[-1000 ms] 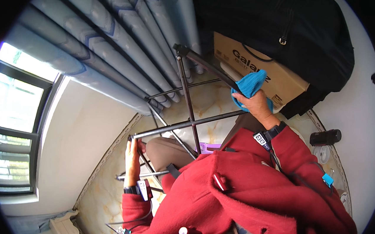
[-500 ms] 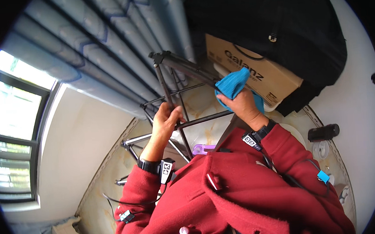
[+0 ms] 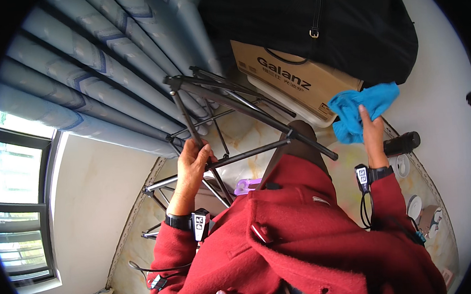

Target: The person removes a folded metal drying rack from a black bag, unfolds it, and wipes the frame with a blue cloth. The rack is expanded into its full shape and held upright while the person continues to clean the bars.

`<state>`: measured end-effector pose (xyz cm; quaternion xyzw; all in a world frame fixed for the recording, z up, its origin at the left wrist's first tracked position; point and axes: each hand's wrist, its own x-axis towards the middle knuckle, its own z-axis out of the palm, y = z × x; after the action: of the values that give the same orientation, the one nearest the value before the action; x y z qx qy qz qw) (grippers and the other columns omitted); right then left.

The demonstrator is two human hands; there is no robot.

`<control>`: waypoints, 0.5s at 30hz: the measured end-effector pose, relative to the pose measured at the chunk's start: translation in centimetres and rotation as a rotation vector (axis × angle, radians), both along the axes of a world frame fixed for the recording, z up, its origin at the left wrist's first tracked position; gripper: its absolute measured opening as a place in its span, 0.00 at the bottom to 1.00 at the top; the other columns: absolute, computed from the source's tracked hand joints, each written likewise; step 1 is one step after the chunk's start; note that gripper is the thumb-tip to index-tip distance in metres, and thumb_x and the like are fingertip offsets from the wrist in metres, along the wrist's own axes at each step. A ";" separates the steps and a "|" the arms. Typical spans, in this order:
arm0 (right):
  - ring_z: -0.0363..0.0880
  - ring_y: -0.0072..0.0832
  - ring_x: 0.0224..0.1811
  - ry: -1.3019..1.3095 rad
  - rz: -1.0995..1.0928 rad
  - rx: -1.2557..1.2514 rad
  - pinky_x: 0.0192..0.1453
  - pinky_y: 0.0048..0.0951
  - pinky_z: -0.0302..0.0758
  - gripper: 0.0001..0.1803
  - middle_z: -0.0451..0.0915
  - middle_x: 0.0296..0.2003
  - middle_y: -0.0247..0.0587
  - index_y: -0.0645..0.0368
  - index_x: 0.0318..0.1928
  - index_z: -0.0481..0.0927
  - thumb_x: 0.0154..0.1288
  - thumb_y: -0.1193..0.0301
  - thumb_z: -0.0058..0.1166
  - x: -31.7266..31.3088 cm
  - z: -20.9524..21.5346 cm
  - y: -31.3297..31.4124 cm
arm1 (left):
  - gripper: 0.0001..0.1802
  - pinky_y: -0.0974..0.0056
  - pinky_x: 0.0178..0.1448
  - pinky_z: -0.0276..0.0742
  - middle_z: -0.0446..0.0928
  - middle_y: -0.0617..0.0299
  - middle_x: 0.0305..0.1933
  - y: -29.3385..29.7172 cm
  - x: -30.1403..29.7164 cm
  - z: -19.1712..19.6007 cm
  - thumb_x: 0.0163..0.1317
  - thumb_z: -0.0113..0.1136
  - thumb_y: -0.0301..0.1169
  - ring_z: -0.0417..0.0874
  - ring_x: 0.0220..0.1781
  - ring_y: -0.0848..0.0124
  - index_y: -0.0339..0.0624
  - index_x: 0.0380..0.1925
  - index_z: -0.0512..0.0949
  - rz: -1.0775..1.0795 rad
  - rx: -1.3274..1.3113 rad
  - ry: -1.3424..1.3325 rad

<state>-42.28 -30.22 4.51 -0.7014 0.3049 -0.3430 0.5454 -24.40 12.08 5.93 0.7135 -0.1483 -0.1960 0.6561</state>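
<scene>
A dark metal folding frame (image 3: pixel 227 104) with crossing tubular legs stands tilted in front of me. My left hand (image 3: pixel 194 163) is wrapped round one of its tubes, near a joint. Out to the right, my right hand (image 3: pixel 372 132) grips a crumpled blue cloth (image 3: pixel 361 108), thumb on top. The cloth hangs apart from the frame, in front of the cardboard box. The free end of the nearest tube points toward my right hand.
Blue curtains (image 3: pixel 88 64) hang behind the frame at the left, beside a window (image 3: pixel 15 200). A cardboard box (image 3: pixel 296 77) stands under a large black bag (image 3: pixel 336 25). At the right lies a black bottle (image 3: pixel 402 144). A purple object (image 3: pixel 245 187) sits on the floor near my lap.
My right hand has moved right with the blue cloth, off the frame's tube. My left hand still holds the frame, and the view has shifted slightly.
</scene>
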 end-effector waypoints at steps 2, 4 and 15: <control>0.78 0.23 0.39 0.135 0.210 -0.079 0.48 0.30 0.76 0.13 0.83 0.40 0.34 0.62 0.48 0.81 0.70 0.65 0.58 -0.8 -0.8 2.6 | 0.09 0.69 0.40 0.75 0.76 0.63 0.33 0.3 0.3 0.1 0.71 0.56 0.29 0.80 0.33 0.73 0.36 0.44 0.70 0.023 -0.030 0.010; 0.80 0.35 0.51 0.076 0.618 -0.281 0.57 0.34 0.74 0.17 0.81 0.49 0.41 0.61 0.51 0.78 0.61 0.73 0.61 -0.9 -2.6 5.2 | 0.09 0.68 0.41 0.76 0.76 0.63 0.33 0.5 0.4 0.1 0.71 0.56 0.29 0.80 0.33 0.72 0.37 0.45 0.70 0.042 -0.057 0.033; 0.80 0.43 0.50 0.173 0.464 -0.542 0.56 0.31 0.74 0.19 0.80 0.46 0.47 0.58 0.42 0.85 0.48 0.85 0.57 1.9 1.4 3.7 | 0.10 0.68 0.42 0.75 0.75 0.63 0.33 1.4 1.1 -0.2 0.72 0.55 0.33 0.80 0.34 0.72 0.38 0.43 0.70 0.095 -0.051 0.019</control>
<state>-40.42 -26.56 5.88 -0.8972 0.0807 -0.2180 0.3754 -23.34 13.43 5.78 0.7009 -0.1131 -0.1675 0.6840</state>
